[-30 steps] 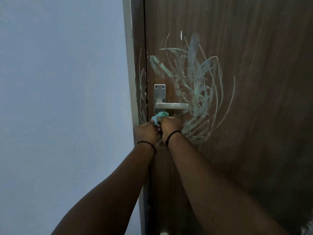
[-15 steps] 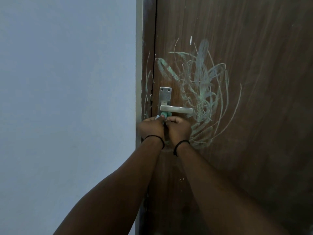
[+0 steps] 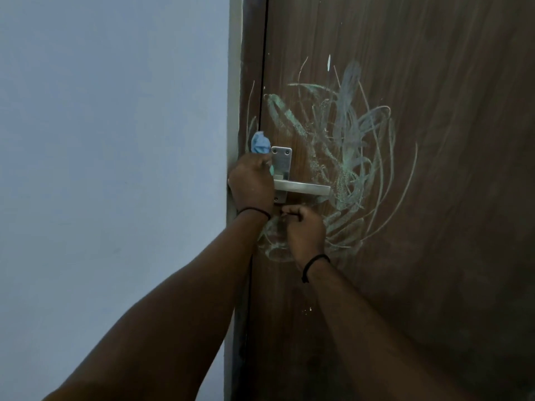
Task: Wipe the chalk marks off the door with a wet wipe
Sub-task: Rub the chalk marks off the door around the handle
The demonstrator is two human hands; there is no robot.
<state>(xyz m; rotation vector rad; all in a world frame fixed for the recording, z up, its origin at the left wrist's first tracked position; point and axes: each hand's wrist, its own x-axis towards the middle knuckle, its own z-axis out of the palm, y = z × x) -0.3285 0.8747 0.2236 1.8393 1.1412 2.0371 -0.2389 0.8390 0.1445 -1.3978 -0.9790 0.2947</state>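
Observation:
Pale green chalk marks (image 3: 344, 146) scrawl across the brown wooden door (image 3: 434, 198), to the right of and below the handle, with thin strokes on the frame (image 3: 249, 117) too. My left hand (image 3: 252, 183) grips a crumpled blue wet wipe (image 3: 259, 143) against the door's left edge, just left of the metal handle plate (image 3: 281, 166). The wipe sticks out above my fingers. My right hand (image 3: 304, 230) sits below the lever (image 3: 304, 188), its fingers curled near the door with nothing visible in them.
A plain pale wall (image 3: 115, 169) fills the left half of the view. The door frame runs vertically between wall and door. Both wrists wear a thin black band.
My hands have parted. The left hand rose with the wipe from below the lever to beside the handle plate; the right hand stayed below the lever without the wipe.

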